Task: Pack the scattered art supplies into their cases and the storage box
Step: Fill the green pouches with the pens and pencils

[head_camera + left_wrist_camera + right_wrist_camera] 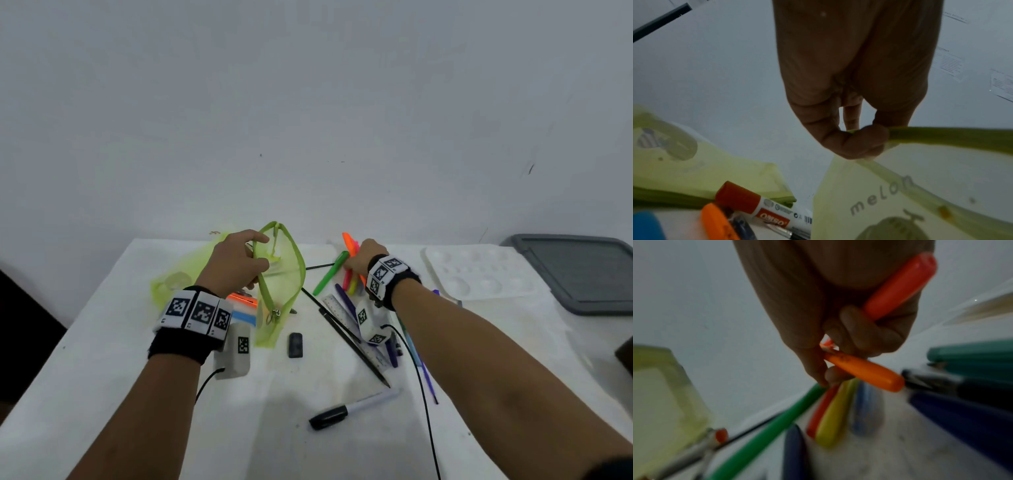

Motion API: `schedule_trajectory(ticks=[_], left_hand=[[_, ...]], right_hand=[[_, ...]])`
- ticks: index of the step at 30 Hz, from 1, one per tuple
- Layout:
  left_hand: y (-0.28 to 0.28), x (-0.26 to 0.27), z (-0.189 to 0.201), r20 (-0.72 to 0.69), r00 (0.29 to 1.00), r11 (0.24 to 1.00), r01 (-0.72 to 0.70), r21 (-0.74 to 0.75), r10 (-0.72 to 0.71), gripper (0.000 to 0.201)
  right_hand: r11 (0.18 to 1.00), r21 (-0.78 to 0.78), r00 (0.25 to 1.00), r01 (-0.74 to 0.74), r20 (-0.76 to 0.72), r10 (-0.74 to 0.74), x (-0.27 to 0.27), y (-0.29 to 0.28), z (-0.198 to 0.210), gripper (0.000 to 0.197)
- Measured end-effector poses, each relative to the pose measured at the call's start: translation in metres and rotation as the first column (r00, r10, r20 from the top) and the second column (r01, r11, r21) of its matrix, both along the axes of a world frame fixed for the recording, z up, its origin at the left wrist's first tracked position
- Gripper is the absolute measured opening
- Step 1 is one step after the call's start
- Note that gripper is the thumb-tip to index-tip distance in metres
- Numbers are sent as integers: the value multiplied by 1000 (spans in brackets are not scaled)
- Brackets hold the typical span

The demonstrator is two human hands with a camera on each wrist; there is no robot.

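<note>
White worktop (260, 394): left hand (233, 263) is pinching the green mesh pouch (281, 274) open; right hand (363, 260) is clamping highlighters (863, 369), likely needing transfer into its mouth.

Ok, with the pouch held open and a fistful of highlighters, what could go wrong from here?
1. The right hand grips several highlighters loosely fanned; one could slip out on the way over.
2. The left hand pinches only one rim of the green mesh pouch, so the mouth may sag shut as they go in.
3. The green highlighter touches the fingers but lies on the table and may get left behind.
</note>
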State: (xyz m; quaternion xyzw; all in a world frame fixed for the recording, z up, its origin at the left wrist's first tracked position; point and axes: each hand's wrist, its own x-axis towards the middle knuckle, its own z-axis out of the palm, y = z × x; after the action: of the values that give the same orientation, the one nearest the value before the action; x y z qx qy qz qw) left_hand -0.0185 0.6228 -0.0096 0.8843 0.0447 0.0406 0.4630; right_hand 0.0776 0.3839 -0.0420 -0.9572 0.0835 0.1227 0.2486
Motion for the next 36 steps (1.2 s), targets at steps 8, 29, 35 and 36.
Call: schedule_trajectory(ticks=[8,29,35,36], left_hand=[[11,7,-5,8,999,999,47,-7,-47,39],[12,7,-5,0,997,996,81,-49,-81,37],[15,4,-7,-4,997,996,75,-43,-75,37],[12,4,-7,-6,997,996,80,-45,-81,37]], right_hand=[[994,-97,999,-42,-16,41,1,4,-2,26],[935,-333,992,-122,-6,127,-5,8,-1,20],[967,-227,992,-116,-80,100,-3,6,-1,17],[972,-206,992,-110,-85,94,-3,5,-1,18]])
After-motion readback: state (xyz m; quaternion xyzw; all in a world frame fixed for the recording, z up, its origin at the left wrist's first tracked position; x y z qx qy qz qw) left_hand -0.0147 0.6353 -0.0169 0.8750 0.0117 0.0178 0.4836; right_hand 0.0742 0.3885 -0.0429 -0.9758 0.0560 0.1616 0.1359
